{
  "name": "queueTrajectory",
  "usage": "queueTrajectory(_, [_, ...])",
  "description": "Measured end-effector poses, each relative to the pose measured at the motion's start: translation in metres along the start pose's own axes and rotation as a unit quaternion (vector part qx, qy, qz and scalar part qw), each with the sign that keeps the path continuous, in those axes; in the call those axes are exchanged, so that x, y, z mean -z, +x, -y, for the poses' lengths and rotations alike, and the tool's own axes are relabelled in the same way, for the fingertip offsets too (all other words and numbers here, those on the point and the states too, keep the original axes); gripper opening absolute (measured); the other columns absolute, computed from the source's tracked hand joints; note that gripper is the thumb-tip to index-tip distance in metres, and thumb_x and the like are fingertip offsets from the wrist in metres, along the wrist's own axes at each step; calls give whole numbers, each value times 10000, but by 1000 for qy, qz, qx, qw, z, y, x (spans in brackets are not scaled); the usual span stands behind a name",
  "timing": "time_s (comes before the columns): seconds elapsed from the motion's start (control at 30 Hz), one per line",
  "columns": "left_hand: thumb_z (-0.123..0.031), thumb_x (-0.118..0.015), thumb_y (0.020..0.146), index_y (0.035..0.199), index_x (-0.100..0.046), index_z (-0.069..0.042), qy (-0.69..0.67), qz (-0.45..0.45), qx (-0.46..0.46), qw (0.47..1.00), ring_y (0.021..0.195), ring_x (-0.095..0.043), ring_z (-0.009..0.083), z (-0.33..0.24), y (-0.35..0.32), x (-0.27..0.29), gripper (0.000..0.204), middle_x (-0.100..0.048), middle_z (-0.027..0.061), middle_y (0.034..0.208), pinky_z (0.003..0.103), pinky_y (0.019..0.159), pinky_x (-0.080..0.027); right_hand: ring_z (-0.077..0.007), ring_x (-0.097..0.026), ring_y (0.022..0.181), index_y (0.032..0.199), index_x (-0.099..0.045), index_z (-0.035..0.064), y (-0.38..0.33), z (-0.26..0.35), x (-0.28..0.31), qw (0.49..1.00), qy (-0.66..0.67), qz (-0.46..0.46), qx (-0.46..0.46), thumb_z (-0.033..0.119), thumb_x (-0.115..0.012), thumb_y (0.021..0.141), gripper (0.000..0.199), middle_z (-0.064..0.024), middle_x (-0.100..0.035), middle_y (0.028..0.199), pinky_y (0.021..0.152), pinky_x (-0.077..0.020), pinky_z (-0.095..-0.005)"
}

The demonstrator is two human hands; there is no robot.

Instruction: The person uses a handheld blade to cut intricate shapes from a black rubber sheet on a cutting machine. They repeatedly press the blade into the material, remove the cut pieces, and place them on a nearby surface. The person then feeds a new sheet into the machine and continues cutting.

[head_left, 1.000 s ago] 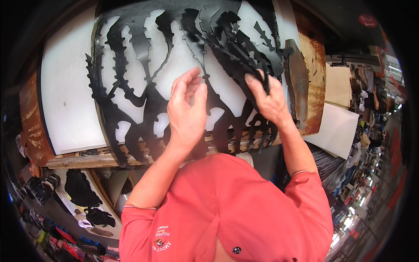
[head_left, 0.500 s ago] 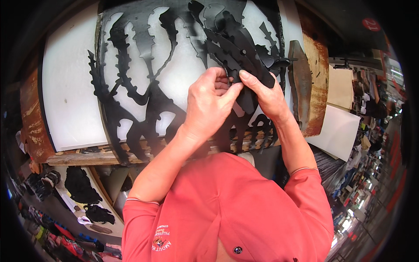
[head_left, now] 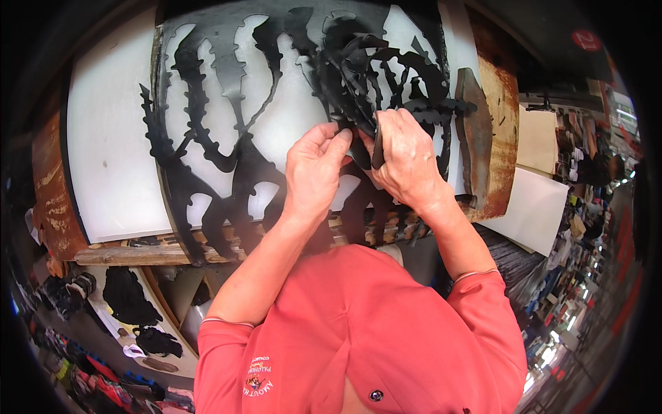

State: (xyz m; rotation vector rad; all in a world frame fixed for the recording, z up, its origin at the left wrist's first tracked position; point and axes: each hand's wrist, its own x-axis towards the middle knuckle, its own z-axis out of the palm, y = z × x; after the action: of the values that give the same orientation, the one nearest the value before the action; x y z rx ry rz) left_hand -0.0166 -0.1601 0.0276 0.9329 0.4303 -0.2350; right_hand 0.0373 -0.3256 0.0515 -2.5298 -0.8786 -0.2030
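A thin black sheet [head_left: 255, 162], with several curved, notched-edge shapes cut out of it, lies over a white board. My left hand [head_left: 310, 169] pinches the lower end of a dark bundle of black cut pieces [head_left: 355, 103], thumb on top. Just right of it, my right hand [head_left: 410, 159] has its fingers closed on the same pieces, knuckles up, with a folded edge standing upright between the hands. The bundle's upper part is bent and tangled with looped offcut strips [head_left: 431, 72]. How many pieces each hand grips is hidden.
The white board [head_left: 114, 138] extends left of the sheet. A worn wooden beam [head_left: 131, 255] runs along its near edge. On the right lie a long brown-grey piece [head_left: 473, 131] and a rusty plate [head_left: 505, 165]. At lower left, black scraps [head_left: 131, 297] rest on a lower surface.
My right hand has turned over, knuckles now up, and moved slightly left and down. The flat black pieces have been bent and folded. My left hand has shifted a little left.
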Motion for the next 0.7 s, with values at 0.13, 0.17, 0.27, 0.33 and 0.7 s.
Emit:
queueTrajectory(0.13, [-128, -642, 1069, 1216, -664, 18, -94, -19, 38, 995, 982, -698, 161, 2, 1, 4, 208, -734, 77, 1108, 307, 884, -553, -369, -584, 776, 1000, -601, -8, 2, 7, -5, 999, -20, 35, 2, 80, -821, 876, 267, -161, -577, 833, 709, -506, -456])
queueTrajectory(0.17, [-124, -636, 1068, 1221, -659, 24, -117, -11, 40, 992, 991, -696, 168, 2, 0, 5, 214, -729, 80, 1111, 318, 897, -552, -381, -576, 778, 982, -598, -3, 4, 6, -3, 999, -20, 33, 9, 107, -827, 882, 273, -161, -567, 822, 718, -501, -453])
queueTrajectory(0.27, [-128, -626, 1070, 1227, -654, 32, -151, 4, 44, 988, 1010, -688, 172, 1, -1, 6, 226, -721, 81, 1119, 338, 926, -550, -393, -580, 785, 973, -603, 6, 10, 1, 4, 996, 72, 57, -1, 133, -825, 895, 268, -166, -571, 821, 711, -493, -467])
queueTrajectory(0.33, [-150, -630, 1078, 1222, -664, 23, -129, 1, 42, 991, 1009, -681, 157, 0, -1, 4, 227, -726, 73, 1122, 337, 933, -547, -413, -583, 793, 982, -607, 0, 13, -1, 8, 994, 83, 74, -8, 107, -810, 902, 243, -177, -580, 829, 717, -496, -483])
queueTrajectory(0.7, [-119, -589, 1120, 1138, -659, 62, 227, -58, -145, 961, 910, -748, 165, 2, -1, 12, 195, -772, 124, 1028, 322, 824, -613, -358, -703, 713, 1090, -714, -17, 18, -41, 44, 983, -109, -29, 144, 60, -635, 994, 145, -180, -727, 845, 650, -562, -436])
